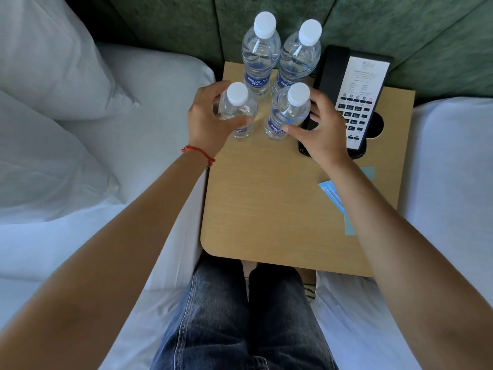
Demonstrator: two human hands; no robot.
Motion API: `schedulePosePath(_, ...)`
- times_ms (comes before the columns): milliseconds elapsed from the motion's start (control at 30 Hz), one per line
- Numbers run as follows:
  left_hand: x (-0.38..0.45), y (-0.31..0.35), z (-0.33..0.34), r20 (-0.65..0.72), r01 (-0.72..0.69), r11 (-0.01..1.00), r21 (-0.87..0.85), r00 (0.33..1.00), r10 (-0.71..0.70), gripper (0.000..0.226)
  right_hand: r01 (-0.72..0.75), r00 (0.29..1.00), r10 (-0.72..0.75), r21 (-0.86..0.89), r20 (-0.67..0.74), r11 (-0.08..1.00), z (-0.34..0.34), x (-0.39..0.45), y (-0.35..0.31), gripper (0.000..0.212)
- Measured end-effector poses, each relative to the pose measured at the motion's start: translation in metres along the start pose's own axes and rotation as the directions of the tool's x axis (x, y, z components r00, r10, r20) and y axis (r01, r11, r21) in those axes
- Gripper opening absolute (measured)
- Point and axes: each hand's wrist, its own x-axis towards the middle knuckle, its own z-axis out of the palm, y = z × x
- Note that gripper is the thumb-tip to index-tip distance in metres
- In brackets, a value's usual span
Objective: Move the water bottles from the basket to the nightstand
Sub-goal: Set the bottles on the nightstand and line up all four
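Note:
Several clear water bottles with white caps and blue labels stand upright on the light wooden nightstand point(266, 204). Two tall ones stand at the back: the back left bottle point(261, 53) and the back right bottle point(300, 58). In front of them my left hand point(206, 121) wraps around the front left bottle point(238, 110). My right hand point(321, 129) holds the front right bottle point(289, 110) from its right side. Both front bottles rest on the nightstand top. No basket is in view.
A black hotel telephone point(354, 102) lies on the nightstand's right side, close to my right hand. A blue card point(334, 196) sits partly under my right forearm. White beds and pillows point(53, 76) flank the nightstand. A green padded headboard point(400, 28) is behind it.

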Motion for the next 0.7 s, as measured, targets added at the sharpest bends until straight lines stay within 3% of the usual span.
schedulePosePath(200,0.015,-0.009,-0.016,0.261,-0.007,1.000,-0.020,0.965,0.012,0.070,-0.036,0.999,0.034,0.063,0.021,0.997,0.006,0.000,0.001,0.082)
schedulePosePath(700,0.030,0.015,0.016,0.165,0.111,0.978,-0.178,0.983,-0.081,0.066,-0.079,0.993,0.095,0.189,-0.075,0.979,0.011,0.017,-0.005,0.075)
